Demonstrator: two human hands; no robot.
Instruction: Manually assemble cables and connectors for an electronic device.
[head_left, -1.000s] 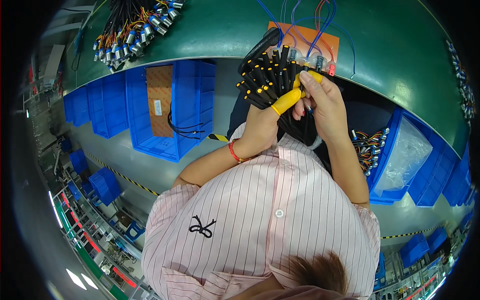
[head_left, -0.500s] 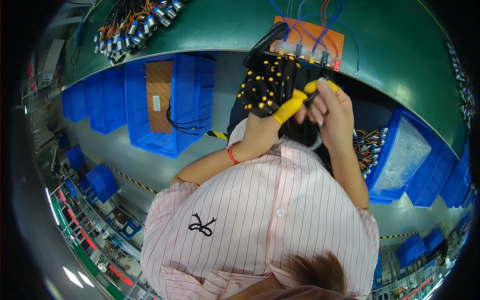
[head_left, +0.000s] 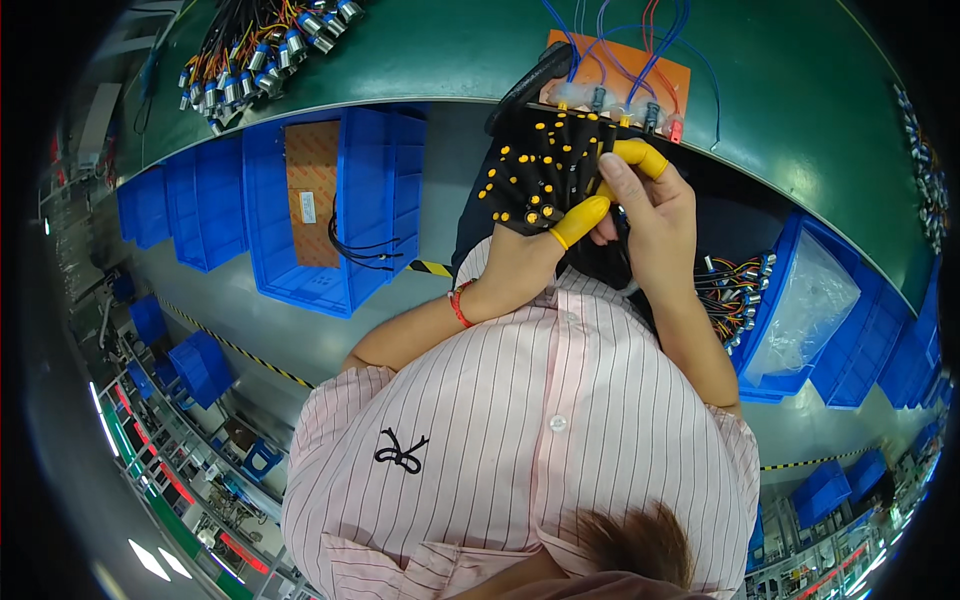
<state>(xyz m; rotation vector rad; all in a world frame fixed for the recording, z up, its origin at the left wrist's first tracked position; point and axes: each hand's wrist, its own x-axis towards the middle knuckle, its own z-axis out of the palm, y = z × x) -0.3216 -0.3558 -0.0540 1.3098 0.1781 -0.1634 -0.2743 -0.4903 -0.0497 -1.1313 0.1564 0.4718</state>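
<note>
Your right hand [head_left: 655,220] has shifted left since the earlier frame, back against the bundle of black cables [head_left: 540,175] with yellow ends. You hold that bundle just before the near edge of the green bench [head_left: 440,50]. Your left hand [head_left: 520,262] has its fingers wrapped around it, with a yellow cover on the thumb. Your right thumb and yellow-covered forefinger stand narrow; I cannot tell whether they pinch 1 cable.

Below the bench's edge, to the left, stands a large blue bin [head_left: 372,185]; it holds a brown cardboard sheet [head_left: 312,160] with a white label, and thin black cables [head_left: 362,262] curve across its right part. Farther left along the bench are 2 more blue bins [head_left: 205,205]. Below the bench's right part, another blue bin [head_left: 786,258] holds a clear plastic bag [head_left: 812,312], and silver-tipped connectors [head_left: 740,290] lie just beside that bin.
</note>
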